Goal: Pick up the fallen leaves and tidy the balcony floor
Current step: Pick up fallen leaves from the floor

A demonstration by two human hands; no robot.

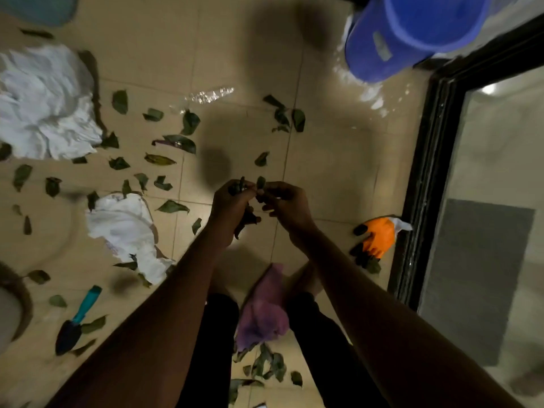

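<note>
Hands together over the floor (147,39): the left hand (232,207) clutched a bunch of leaves (246,219), and the right hand (287,206) pinched one leaf (260,182) right beside it. Loose leaves (181,142) lay scattered over the tiles, around the cloths (44,98) and the trowel (76,322).

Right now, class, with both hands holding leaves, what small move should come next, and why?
Probably the right hand passes its pinched leaf into the bunch that the left hand grips. The hands are close together, and this would free the right hand for the many leaves scattered on the floor.
</note>
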